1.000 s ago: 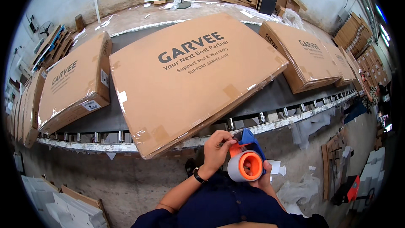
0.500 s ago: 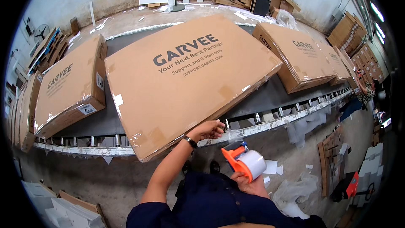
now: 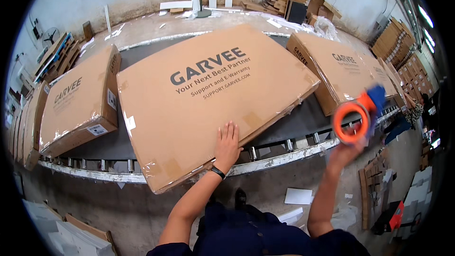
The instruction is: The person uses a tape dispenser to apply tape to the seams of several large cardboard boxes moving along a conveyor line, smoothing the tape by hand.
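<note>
A large flat cardboard box (image 3: 189,114) with dark printing lies slanted on the conveyor (image 3: 142,61) before me, clear tape at its corners and edges. My left hand (image 3: 228,148) rests flat on its top near the front edge, fingers stretched out and holding nothing. Out to the right, raised off the box, my right hand (image 3: 348,149) grips an orange and blue tape dispenser (image 3: 350,122), blurred by motion. The dispenser's round orange side faces me. Its tape roll is mostly hidden.
More boxes stand on the line, one at left (image 3: 78,102) and one at right (image 3: 332,66). Metal rollers (image 3: 289,145) run along the white conveyor rail (image 3: 270,162). White sheets (image 3: 298,196) and plastic scraps litter the floor. Another person (image 3: 398,128) is at far right.
My left hand has gone from the box's front edge to flat on its top. The right hand has swung the tape dispenser from near my body up and right.
</note>
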Demonstrator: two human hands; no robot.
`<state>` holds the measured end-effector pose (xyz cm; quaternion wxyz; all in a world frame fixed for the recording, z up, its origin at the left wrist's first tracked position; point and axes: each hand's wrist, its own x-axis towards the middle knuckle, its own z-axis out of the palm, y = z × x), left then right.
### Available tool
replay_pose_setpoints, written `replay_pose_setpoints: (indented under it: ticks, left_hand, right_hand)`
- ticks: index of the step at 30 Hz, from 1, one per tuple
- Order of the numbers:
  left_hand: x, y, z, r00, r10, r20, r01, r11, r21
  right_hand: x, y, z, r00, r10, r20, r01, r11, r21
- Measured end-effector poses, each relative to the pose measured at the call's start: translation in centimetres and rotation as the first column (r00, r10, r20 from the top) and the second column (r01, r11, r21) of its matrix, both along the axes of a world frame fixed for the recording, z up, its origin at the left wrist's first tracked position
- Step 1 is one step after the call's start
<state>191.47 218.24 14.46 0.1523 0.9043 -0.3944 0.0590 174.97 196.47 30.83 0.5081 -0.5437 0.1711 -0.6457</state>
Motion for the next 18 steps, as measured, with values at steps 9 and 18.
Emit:
replay_pose_setpoints:
  ticks: [9,18]
  left_hand:
    - [-1.1,-0.7,-1.4,0.992,0.123,-0.031,-0.127,0.972,-0.199]
    - [-1.3,-0.5,-2.5,0.982,0.168,0.087,-0.151,0.972,-0.179]
  right_hand:
    - [14.4,2.2,-5.4,-0.095,-0.096,-0.991,-0.774,0.633,0.013]
    - [6.5,1.9,-7.3,0.019,-0.051,-0.999,-0.733,0.679,-0.049]
